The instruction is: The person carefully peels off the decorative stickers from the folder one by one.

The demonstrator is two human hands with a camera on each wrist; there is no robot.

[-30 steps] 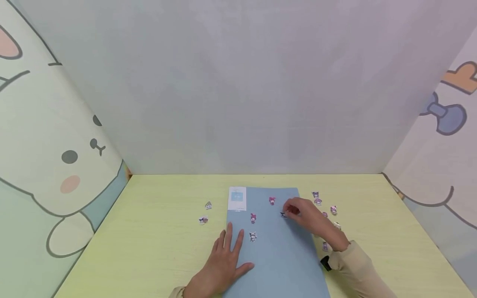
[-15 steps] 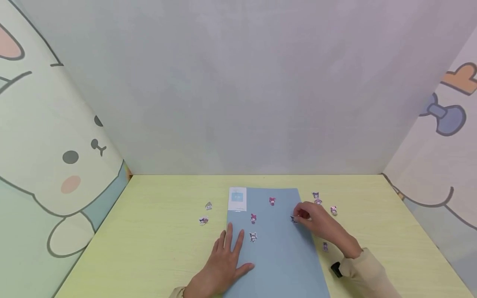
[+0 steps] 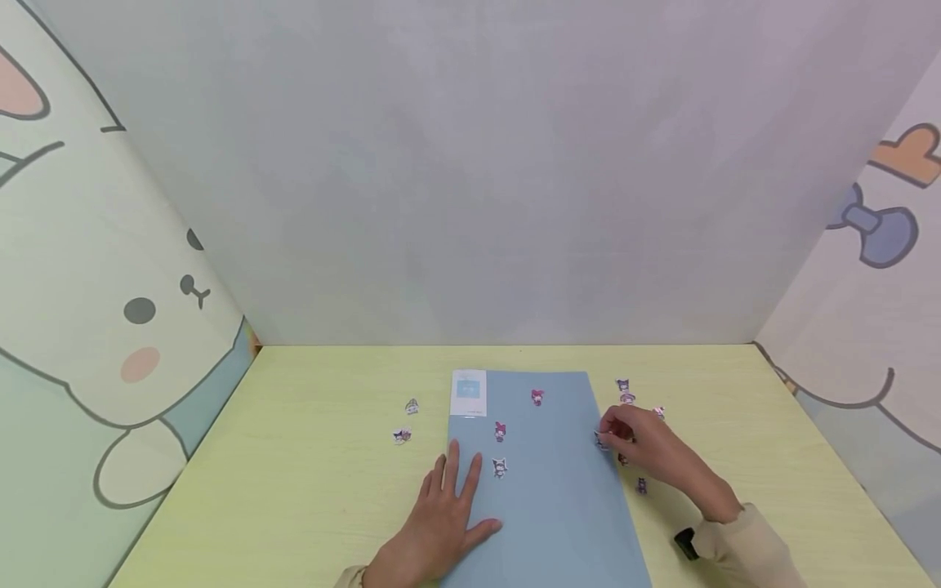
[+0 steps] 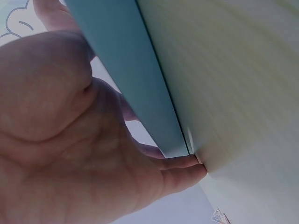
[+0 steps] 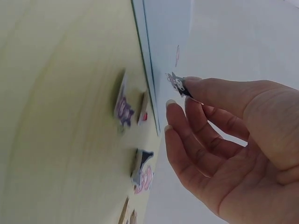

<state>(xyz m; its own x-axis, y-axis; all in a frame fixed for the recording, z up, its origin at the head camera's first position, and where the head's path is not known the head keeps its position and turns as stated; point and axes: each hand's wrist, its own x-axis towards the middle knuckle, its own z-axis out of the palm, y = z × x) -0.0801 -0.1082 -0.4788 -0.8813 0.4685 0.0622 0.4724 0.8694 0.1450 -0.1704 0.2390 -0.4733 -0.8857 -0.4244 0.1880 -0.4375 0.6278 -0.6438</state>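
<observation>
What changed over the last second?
The right hand moved right and slightly toward the person, carrying its pinched sticker to near the right edge of the blue board; nothing let go. Left hand, blue board and its three stickers stayed put.

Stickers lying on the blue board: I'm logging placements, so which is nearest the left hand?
The lowest, greyish sticker, beside the left hand; the two pink ones lie farther up.

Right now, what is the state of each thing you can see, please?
Blue folder, lying flat, looks closed
White label, flat on the folder's corner
Three folder stickers, flat, apart
Held sticker, pinched near the folder's right edge
Left-side stickers, lying on the table
Right-side stickers, on the table, some partly hidden
Left hand, fingers spread
Right hand, pinching the held sticker
</observation>
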